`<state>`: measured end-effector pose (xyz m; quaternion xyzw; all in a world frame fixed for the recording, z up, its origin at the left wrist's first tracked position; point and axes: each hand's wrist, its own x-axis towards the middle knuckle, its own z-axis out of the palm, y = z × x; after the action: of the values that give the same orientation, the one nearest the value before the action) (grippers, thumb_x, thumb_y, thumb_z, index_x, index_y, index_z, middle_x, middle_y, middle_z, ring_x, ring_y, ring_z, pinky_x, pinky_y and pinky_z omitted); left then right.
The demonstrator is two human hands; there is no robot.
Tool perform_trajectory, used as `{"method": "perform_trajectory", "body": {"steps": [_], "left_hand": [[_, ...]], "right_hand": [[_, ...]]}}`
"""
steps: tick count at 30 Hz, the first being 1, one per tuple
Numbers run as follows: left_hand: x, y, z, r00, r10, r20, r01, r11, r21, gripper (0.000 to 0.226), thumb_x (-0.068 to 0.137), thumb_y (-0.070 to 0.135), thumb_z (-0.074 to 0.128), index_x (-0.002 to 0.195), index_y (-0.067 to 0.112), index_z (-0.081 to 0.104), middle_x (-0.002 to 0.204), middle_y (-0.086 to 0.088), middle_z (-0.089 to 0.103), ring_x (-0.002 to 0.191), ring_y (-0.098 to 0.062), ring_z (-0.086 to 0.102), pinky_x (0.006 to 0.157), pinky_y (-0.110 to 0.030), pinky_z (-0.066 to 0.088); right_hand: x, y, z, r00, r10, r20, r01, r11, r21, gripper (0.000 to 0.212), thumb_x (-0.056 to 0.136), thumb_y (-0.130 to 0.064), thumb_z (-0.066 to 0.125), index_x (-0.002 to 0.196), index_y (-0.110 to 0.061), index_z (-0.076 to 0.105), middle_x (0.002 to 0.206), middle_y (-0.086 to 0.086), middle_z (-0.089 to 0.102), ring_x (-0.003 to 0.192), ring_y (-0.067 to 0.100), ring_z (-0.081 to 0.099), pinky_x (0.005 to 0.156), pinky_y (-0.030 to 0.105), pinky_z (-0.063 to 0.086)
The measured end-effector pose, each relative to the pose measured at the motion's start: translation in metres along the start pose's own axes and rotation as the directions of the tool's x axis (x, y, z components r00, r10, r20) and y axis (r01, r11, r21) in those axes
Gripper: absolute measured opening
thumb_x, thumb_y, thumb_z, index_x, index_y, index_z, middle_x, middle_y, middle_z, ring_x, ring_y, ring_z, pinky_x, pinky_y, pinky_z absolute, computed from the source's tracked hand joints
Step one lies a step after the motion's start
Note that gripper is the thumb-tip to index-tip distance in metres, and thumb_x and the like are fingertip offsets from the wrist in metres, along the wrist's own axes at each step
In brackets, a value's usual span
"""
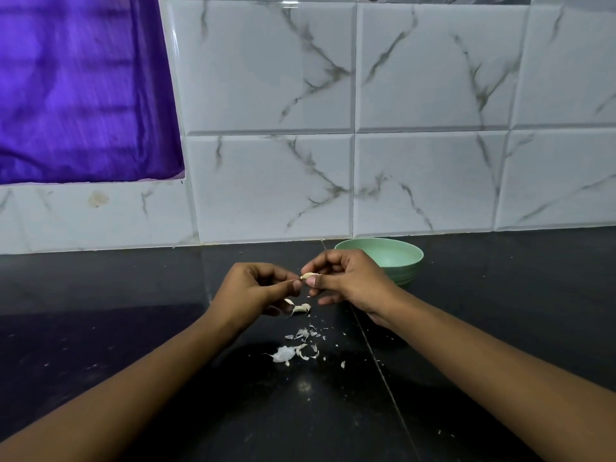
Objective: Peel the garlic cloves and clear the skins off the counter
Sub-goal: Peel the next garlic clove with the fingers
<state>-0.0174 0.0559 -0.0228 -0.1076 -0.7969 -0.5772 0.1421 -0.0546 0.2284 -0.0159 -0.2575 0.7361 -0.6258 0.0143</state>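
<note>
- Above a dark counter (133, 328), I watch both hands meet over one garlic clove (309, 276), held in the air just in front of a green bowl (400, 258).
- The right hand (350, 281) pinches the garlic clove between thumb and forefinger, the other fingers loosely curled beneath.
- The left hand (256, 291) is curled too, thumb and forefinger nipped together at the clove's near tip. Whether they grip skin or flesh I cannot tell.
- A loose clove (301, 308) lies on the counter just below the hands, apparently with skin on it.
- Torn skins (300, 345) are scattered nearer the camera, a larger papery piece among small flakes, and stray bits lie further right across the counter seam.
- My reading: peeling is under way and the clearing has not begun.
- Risks from here, as I judge them:
  - The garlic clove is small and held only by fingertips, so a hard tug on the skin could flick it out of the right hand onto the counter or past the bowl.
  - Pulling at the tip may tear the skin into more flakes rather than one strip, which makes the sweep harder.
  - The flakes are light, so a quick arm movement or a breath could scatter them wider, and the smallest could be missed against the speckled counter.
  - A forearm dropping low could drag through the pile.
</note>
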Motion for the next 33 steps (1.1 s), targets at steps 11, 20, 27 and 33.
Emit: {"method": "perform_trajectory", "body": {"steps": [11, 20, 27, 33], "left_hand": [[-0.0019, 0.0053, 0.0057, 0.994, -0.104, -0.035, 0.094, 0.97, -0.225, 0.007, 0.082, 0.015, 0.069, 0.078, 0.012, 0.073, 0.075, -0.006, 0.074, 0.054, -0.014, 0.066, 0.049, -0.021, 0.051], [0.0005, 0.0033, 0.0048, 0.983, -0.177, -0.049, 0.154, 0.942, -0.299, 0.01, 0.087, 0.01, 0.064, 0.078, 0.008, 0.07, 0.068, -0.003, 0.071, 0.046, -0.008, 0.06, 0.045, -0.019, 0.05], [0.0013, -0.0006, 0.0064, 0.996, -0.088, 0.025, 0.091, 0.985, -0.145, 0.007, 0.087, 0.014, 0.065, 0.083, 0.009, 0.067, 0.071, -0.001, 0.07, 0.047, -0.013, 0.061, 0.048, -0.023, 0.051], [0.0021, -0.004, 0.0098, 0.991, -0.067, 0.116, 0.07, 0.997, -0.018, 0.011, 0.094, 0.018, 0.055, 0.087, 0.01, 0.058, 0.071, 0.002, 0.066, 0.047, -0.016, 0.062, 0.05, -0.027, 0.05]], "right_hand": [[-0.0004, 0.0022, 0.0025, 0.874, -0.485, -0.027, 0.393, 0.74, -0.546, 0.006, 0.08, -0.007, 0.072, 0.083, -0.012, 0.069, 0.077, -0.003, 0.069, 0.065, 0.004, 0.061, 0.068, 0.025, 0.053], [0.0006, 0.0031, 0.0039, 0.963, -0.263, 0.052, 0.265, 0.902, -0.342, 0.03, 0.074, 0.0, 0.077, 0.097, -0.018, 0.068, 0.086, 0.002, 0.07, 0.069, 0.004, 0.063, 0.073, 0.02, 0.053], [0.0025, 0.0035, -0.0007, 0.998, -0.057, 0.029, 0.057, 0.998, -0.002, 0.009, 0.081, -0.005, 0.071, 0.085, -0.011, 0.066, 0.069, 0.002, 0.068, 0.065, 0.01, 0.065, 0.06, 0.02, 0.053], [0.0024, 0.0047, -0.0044, 0.999, 0.014, 0.04, -0.013, 0.999, -0.034, 0.009, 0.081, -0.009, 0.072, 0.083, -0.017, 0.067, 0.07, -0.003, 0.066, 0.068, 0.006, 0.064, 0.062, 0.024, 0.055]]}}
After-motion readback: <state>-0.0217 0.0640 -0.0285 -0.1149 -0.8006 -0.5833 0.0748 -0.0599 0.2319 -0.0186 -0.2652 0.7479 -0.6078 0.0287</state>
